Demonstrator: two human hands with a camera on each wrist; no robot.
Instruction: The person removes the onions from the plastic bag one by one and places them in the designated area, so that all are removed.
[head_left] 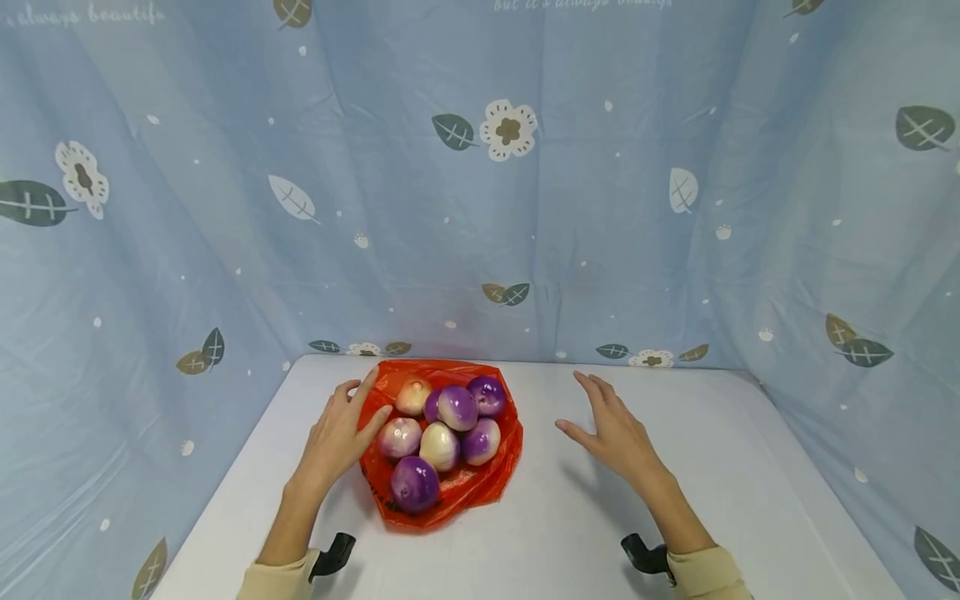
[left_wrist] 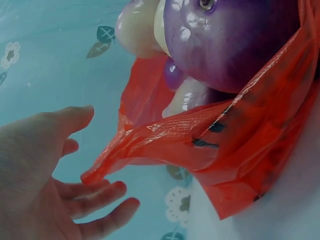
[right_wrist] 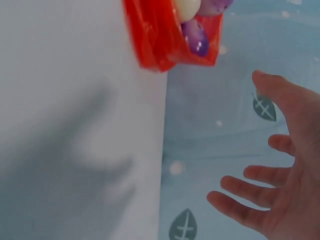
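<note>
An orange-red plastic bag (head_left: 480, 492) lies spread wide on the white table, left of centre. Heaped in it are several glossy, round purple-and-cream vegetables that look like turnips or onions, a dark purple one (head_left: 415, 484) nearest me. My left hand (head_left: 337, 433) is at the bag's left edge, fingers loosely bent and thumb apart. In the left wrist view, the bag's rim (left_wrist: 150, 140) reaches between that thumb and the fingers, which do not close on it. To the right of the bag, my right hand (head_left: 618, 437) hovers over the table with fingers spread, holding nothing.
The white table (head_left: 735, 483) meets a blue curtain (head_left: 585, 208) printed with leaves and flowers at the back and sides. Black wrist mounts (head_left: 333, 554) show at both cuffs. A shadow of the right hand falls on the tabletop.
</note>
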